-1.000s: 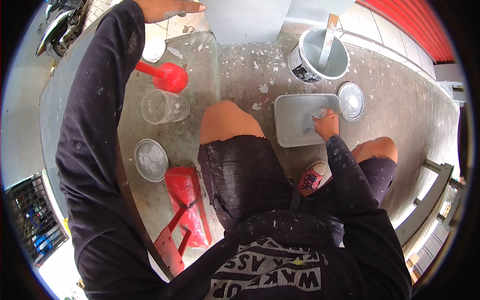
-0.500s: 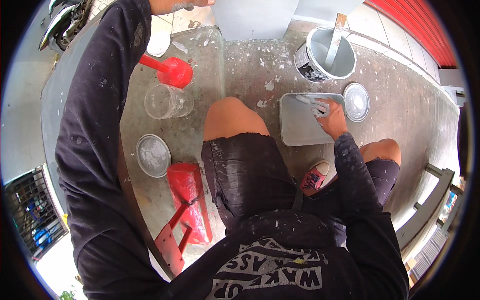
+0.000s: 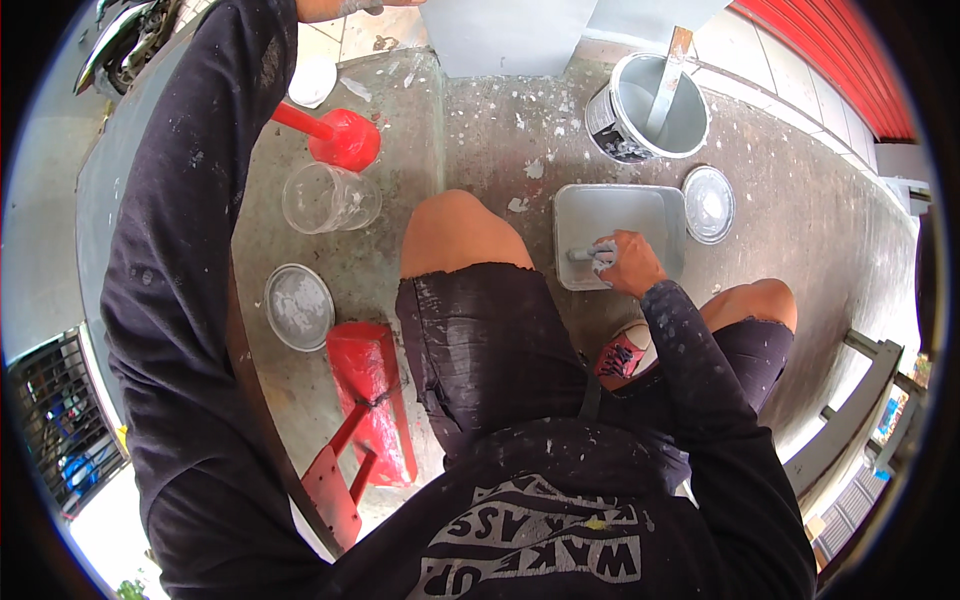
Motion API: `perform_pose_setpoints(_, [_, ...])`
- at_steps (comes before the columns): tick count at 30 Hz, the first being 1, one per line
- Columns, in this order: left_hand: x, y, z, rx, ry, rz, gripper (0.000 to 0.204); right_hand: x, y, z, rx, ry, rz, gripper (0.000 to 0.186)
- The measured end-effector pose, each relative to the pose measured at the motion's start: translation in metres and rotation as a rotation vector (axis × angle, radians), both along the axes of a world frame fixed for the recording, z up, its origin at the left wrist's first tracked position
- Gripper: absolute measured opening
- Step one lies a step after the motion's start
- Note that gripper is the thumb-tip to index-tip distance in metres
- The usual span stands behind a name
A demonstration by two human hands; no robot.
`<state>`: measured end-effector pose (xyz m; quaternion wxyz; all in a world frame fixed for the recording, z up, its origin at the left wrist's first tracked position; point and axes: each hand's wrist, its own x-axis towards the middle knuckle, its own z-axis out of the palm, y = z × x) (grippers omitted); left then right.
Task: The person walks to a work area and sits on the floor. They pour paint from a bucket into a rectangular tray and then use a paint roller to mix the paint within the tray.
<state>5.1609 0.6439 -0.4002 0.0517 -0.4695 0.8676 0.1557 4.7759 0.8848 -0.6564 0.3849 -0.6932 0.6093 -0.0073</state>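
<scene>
My right hand (image 3: 632, 263) is closed on a small paint-coated tool (image 3: 585, 254) with a narrow cylindrical end; its exact kind is hard to make out. The tool is in a rectangular grey paint tray (image 3: 572, 207), at its near left part, where pale grey paint coats the bottom. Grey paint covers my right fingers. My left hand (image 3: 360, 6) is mostly cut off by the upper edge, left of a pale grey-blue panel (image 3: 505, 40). Its fingers show too little to tell what they do.
Beyond the tray stands a paint bucket (image 3: 612, 118) with a flat stick (image 3: 668, 85) leaning in it. Round lids (image 3: 709, 204) (image 3: 300, 307), a clear plastic tub (image 3: 332, 198), a red round-ended object (image 3: 345, 140) and a red wrapped piece (image 3: 372, 400) lie around my legs.
My right hand and its tool have moved from the tray's far side toward its near left part. My left hand has shifted slightly upward, further out of view.
</scene>
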Motion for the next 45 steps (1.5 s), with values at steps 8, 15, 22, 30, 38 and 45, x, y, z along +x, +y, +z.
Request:
perform_pose_setpoints(8, [-0.008,0.009,0.012,0.051,-0.003,0.028,0.059,0.001,-0.003,0.017,0.034,0.033,-0.022,0.036])
perform_pose_setpoints(15, [0.003,-0.006,-0.005,0.043,0.028,0.014,0.061,0.013,-0.013,-0.014,0.025,0.009,-0.041,0.037])
perform_pose_setpoints(22, [0.0,-0.002,-0.003,0.029,0.007,0.02,0.061,0.019,-0.021,-0.027,-0.243,0.006,-0.175,0.041])
perform_pose_setpoints(30, [-0.001,-0.002,0.0,-0.017,-0.026,-0.026,0.06,0.023,-0.036,-0.009,-0.381,-0.139,-0.156,0.037])
perform_pose_setpoints(38, [0.001,-0.003,-0.002,0.008,-0.001,-0.003,0.058,0.013,-0.033,-0.011,-0.454,-0.053,-0.047,0.043])
perform_pose_setpoints(45, [-0.003,0.0,-0.001,0.011,-0.034,0.031,0.058,0.017,-0.015,0.004,-0.183,-0.023,-0.026,0.04])
